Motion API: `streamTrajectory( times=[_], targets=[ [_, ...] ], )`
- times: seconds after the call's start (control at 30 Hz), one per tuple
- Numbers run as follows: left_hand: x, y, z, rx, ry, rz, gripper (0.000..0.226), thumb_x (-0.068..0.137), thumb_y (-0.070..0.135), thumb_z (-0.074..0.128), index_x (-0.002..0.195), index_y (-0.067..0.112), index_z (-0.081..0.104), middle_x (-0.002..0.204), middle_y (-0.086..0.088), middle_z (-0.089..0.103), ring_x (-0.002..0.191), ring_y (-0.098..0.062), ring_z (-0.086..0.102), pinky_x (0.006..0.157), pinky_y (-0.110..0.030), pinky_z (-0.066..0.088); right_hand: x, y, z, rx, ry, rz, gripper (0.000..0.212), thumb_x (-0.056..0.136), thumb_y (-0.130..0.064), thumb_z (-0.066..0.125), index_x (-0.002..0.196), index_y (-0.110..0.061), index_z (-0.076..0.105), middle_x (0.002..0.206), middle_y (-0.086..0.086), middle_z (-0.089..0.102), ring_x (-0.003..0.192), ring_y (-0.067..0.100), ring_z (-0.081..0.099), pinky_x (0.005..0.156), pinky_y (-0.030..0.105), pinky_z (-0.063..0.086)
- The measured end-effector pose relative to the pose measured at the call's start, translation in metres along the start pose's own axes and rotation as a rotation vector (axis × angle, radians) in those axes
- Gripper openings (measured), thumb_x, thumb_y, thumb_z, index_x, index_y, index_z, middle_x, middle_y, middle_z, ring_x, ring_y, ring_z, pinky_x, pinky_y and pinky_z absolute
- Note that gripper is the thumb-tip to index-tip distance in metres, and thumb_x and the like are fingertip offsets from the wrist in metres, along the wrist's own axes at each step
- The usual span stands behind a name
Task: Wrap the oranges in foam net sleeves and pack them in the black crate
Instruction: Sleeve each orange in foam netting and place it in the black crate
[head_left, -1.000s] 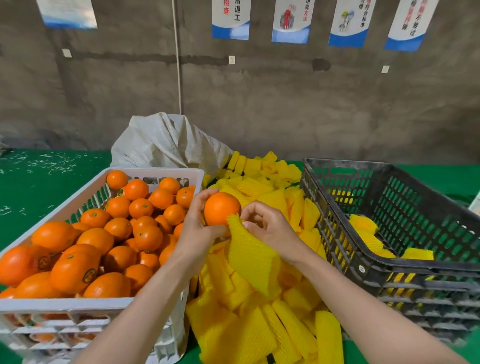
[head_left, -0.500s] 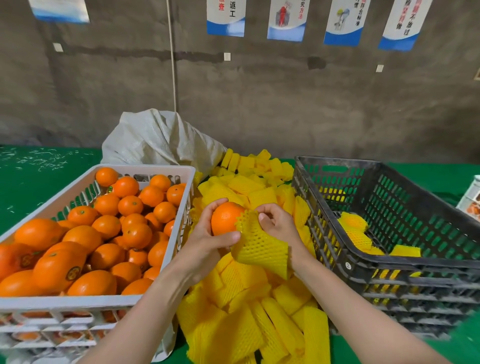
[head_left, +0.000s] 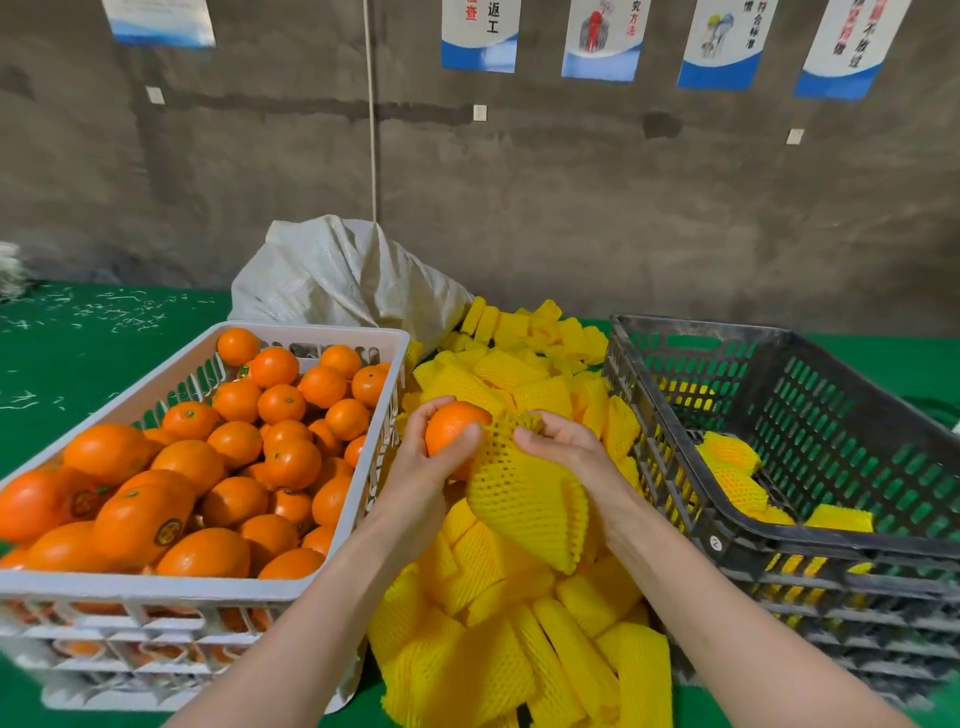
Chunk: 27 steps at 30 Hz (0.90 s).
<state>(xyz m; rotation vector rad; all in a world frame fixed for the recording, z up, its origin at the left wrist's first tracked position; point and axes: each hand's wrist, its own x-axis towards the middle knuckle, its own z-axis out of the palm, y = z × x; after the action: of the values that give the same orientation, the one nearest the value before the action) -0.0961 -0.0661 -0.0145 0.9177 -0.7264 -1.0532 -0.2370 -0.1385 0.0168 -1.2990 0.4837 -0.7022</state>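
Both forearms cut off by the bottom edge. At centre frame, left hand (head_left: 415, 467) curled around an orange (head_left: 449, 426), part hidden by the thumb. Right hand (head_left: 566, 452) pinching the stretched mouth of a yellow foam sleeve (head_left: 524, 499), fingertips hidden in the net. Black crate (head_left: 779, 540) at right, wrapped fruit half hidden inside.

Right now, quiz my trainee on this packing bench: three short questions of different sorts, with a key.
1. True or false: the orange in the left hand is already fully inside the foam sleeve.
2. Which hand holds the foam sleeve? A) left B) right C) neither
3. Fill in: unwrapped oranges sit in the ____ crate.

Key: 1 false, only its edge meets the sleeve's mouth; 2 B, the right hand; 3 white. The black crate holds a few wrapped ones.
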Motion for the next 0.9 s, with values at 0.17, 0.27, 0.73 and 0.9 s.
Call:
streamTrajectory(
  times=[0.17, 0.27, 0.73, 0.9],
  targets=[
    [0.008, 0.002, 0.001, -0.128, 0.077, -0.118, 0.046, 0.074, 0.041, 0.061, 0.118, 0.029, 0.058, 0.118, -0.010, 0.063, 0.090, -0.022, 0.069, 0.078, -0.040, 0.053, -0.001, -0.011, -0.006, -0.099, -0.244, -0.024, 0.015, 0.078, -0.015, 0.054, 0.091, -0.009, 0.057, 0.081, 0.000, 0.067, 0.076, 0.013, 0.063, 0.073, 0.025, 0.051],
    [0.007, -0.001, 0.005, -0.087, 0.127, -0.134, 0.057, 0.076, 0.043, 0.064, 0.127, 0.021, 0.053, 0.119, -0.013, 0.064, 0.103, -0.028, 0.066, 0.080, -0.039, 0.057, -0.004, -0.013, -0.001, -0.283, -0.289, -0.087, 0.010, 0.086, -0.015, 0.054, 0.095, -0.013, 0.059, 0.083, -0.001, 0.063, 0.077, 0.010, 0.058, 0.070, 0.021, 0.048],
    [0.002, 0.000, 0.008, 0.030, -0.122, -0.151, 0.113, 0.033, 0.051, 0.093, 0.131, 0.017, 0.046, 0.127, -0.010, 0.060, 0.110, -0.022, 0.063, 0.086, -0.035, 0.055, 0.002, 0.000, -0.004, -0.482, 0.206, -0.375, 0.023, 0.090, -0.030, 0.051, 0.088, -0.008, 0.057, 0.081, -0.001, 0.058, 0.078, 0.008, 0.055, 0.069, 0.033, 0.047],
    [0.003, -0.012, 0.019, -0.134, -0.063, -0.030, 0.076, 0.067, 0.046, 0.076, 0.133, 0.020, 0.049, 0.124, -0.006, 0.064, 0.114, -0.022, 0.062, 0.096, -0.039, 0.050, -0.004, 0.010, 0.007, -0.634, 0.374, -0.550, 0.021, 0.093, -0.032, 0.048, 0.090, -0.012, 0.053, 0.074, -0.010, 0.054, 0.069, -0.001, 0.050, 0.063, 0.024, 0.042]
  ],
)
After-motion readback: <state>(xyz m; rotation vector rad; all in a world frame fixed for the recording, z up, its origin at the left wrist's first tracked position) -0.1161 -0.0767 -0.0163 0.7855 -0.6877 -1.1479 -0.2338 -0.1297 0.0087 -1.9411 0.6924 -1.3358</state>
